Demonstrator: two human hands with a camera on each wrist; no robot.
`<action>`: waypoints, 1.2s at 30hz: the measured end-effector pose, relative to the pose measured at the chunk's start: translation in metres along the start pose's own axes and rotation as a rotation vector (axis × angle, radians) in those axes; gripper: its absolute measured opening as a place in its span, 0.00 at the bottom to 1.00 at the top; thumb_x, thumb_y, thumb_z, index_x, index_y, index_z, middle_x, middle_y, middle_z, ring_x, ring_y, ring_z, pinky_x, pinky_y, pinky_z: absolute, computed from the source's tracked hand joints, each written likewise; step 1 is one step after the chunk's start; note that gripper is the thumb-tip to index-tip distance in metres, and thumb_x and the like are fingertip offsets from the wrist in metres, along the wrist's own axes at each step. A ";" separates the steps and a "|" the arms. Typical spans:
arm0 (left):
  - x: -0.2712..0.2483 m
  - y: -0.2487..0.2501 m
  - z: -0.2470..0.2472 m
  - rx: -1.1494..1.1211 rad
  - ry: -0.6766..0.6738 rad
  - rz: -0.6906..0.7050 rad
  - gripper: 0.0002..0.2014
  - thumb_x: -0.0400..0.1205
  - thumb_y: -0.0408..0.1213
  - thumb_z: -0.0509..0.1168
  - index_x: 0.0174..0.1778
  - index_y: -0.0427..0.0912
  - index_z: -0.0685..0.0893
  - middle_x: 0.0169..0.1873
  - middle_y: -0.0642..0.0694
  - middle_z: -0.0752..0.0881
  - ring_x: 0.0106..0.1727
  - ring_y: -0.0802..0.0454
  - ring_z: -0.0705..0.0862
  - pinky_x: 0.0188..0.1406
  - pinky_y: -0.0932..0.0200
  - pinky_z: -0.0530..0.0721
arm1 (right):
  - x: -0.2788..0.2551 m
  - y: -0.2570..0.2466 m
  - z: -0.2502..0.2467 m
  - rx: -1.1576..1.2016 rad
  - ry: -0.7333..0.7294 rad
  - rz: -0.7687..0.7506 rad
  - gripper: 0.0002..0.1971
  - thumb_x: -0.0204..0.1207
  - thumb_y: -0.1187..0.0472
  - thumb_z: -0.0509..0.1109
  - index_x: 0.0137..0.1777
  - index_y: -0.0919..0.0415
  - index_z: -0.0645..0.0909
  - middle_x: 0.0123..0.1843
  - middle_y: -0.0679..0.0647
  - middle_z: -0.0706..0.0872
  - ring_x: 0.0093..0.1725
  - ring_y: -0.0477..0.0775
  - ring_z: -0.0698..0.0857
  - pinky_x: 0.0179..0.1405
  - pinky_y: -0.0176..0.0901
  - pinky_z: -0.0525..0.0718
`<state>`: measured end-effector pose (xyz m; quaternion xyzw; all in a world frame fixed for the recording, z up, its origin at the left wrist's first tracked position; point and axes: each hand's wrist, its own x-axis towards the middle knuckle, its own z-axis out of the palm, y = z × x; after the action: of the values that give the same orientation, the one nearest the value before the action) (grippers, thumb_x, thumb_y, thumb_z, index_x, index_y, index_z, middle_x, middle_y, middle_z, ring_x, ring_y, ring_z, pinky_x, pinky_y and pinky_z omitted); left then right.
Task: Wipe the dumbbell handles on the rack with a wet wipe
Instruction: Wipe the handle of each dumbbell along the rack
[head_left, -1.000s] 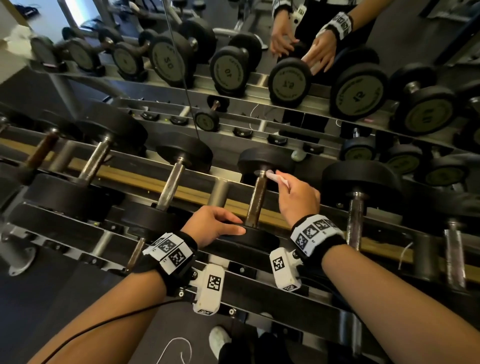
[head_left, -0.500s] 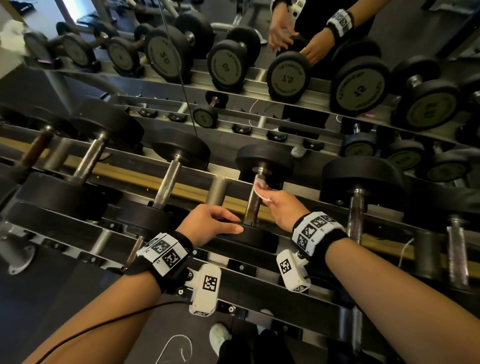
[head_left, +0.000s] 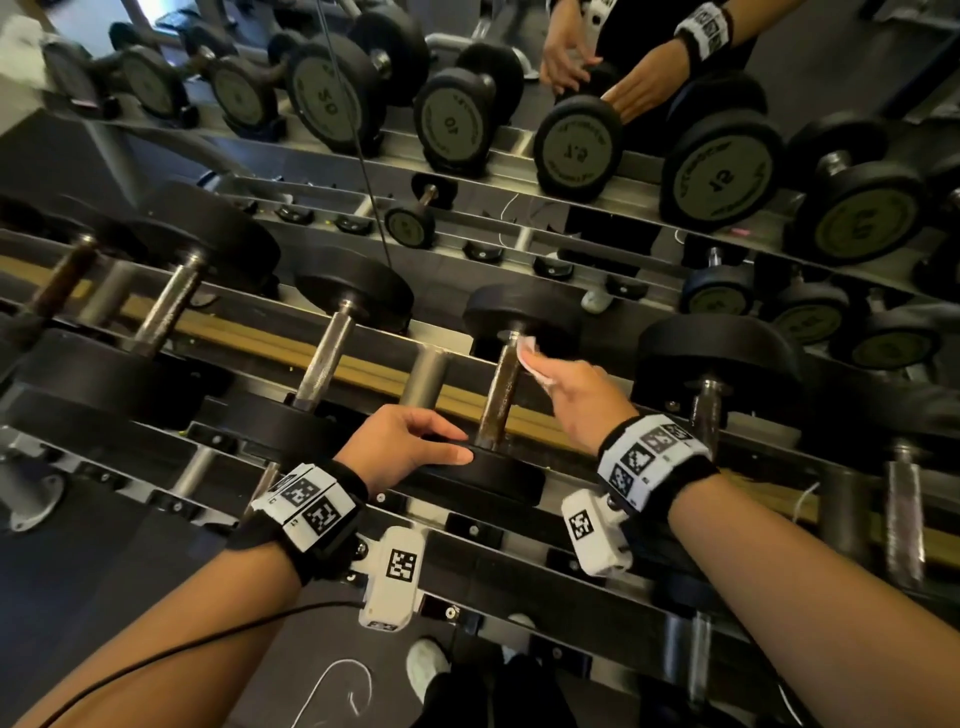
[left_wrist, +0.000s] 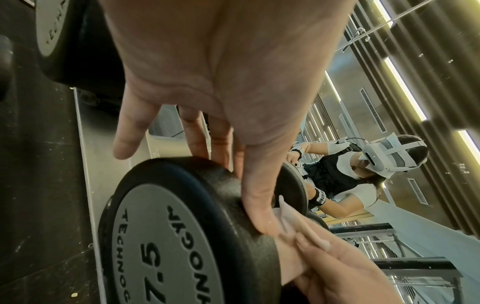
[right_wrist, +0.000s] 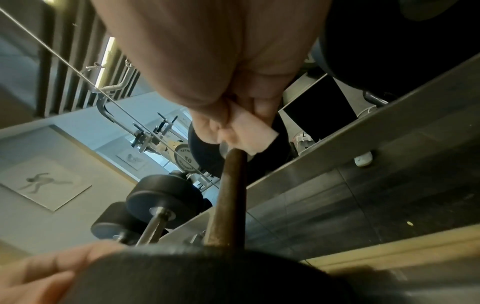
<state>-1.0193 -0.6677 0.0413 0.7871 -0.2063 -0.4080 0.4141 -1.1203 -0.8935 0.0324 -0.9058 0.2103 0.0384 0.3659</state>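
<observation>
The wet wipe (head_left: 532, 358) is being held bunched in the right hand (head_left: 587, 400), just right of centre in the head view, and is being pressed against the far end of a brownish dumbbell handle (head_left: 498, 395), right beside the far weight head (head_left: 524, 312). In the right wrist view the wipe (right_wrist: 249, 133) is being pinched between thumb and curled fingers (right_wrist: 262, 107) at the upper centre of the frame, touching the top of the handle (right_wrist: 230, 197), which is running down toward the lower centre.

The near weight head (head_left: 493, 470) of the same dumbbell is being steadied by the left hand (head_left: 405, 447), at the centre of the head view. In the left wrist view the thumb and loosely spread fingers (left_wrist: 197, 135) are being laid over the head's black rim (left_wrist: 207, 185), not wrapped tightly round it; its grey face, marked 7.5, is filling the lower left of that frame.

The dumbbell is being carried on the grey metal rack (head_left: 519, 551), which is crossing the head view from left to right. Further dumbbells are being held on the rack at either side, one with a silvery handle (head_left: 324, 358) left of centre. A mirror (head_left: 519, 208) is filling the upper part of the frame, with the rack and both hands being reflected in it.
</observation>
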 end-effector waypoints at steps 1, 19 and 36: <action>0.000 0.000 0.000 0.006 0.005 -0.004 0.11 0.66 0.47 0.81 0.44 0.56 0.93 0.41 0.59 0.91 0.47 0.63 0.87 0.60 0.53 0.83 | 0.006 -0.002 0.002 -0.075 -0.001 -0.022 0.30 0.84 0.70 0.56 0.81 0.42 0.67 0.54 0.58 0.87 0.56 0.62 0.85 0.59 0.46 0.79; -0.004 0.003 0.002 -0.073 -0.002 -0.039 0.12 0.69 0.42 0.81 0.48 0.51 0.92 0.47 0.49 0.91 0.52 0.50 0.90 0.59 0.47 0.88 | 0.009 -0.003 0.007 0.091 -0.065 -0.007 0.21 0.89 0.51 0.54 0.81 0.44 0.68 0.62 0.56 0.87 0.61 0.56 0.84 0.56 0.45 0.76; -0.002 0.000 0.001 -0.070 -0.004 -0.064 0.10 0.68 0.43 0.81 0.44 0.58 0.92 0.46 0.54 0.91 0.52 0.55 0.89 0.57 0.50 0.89 | -0.014 -0.007 -0.007 -0.255 -0.283 -0.244 0.24 0.91 0.55 0.44 0.86 0.44 0.52 0.79 0.56 0.75 0.69 0.59 0.82 0.72 0.56 0.77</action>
<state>-1.0212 -0.6670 0.0413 0.7774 -0.1673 -0.4297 0.4278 -1.1305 -0.8889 0.0456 -0.9491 0.0393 0.1467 0.2760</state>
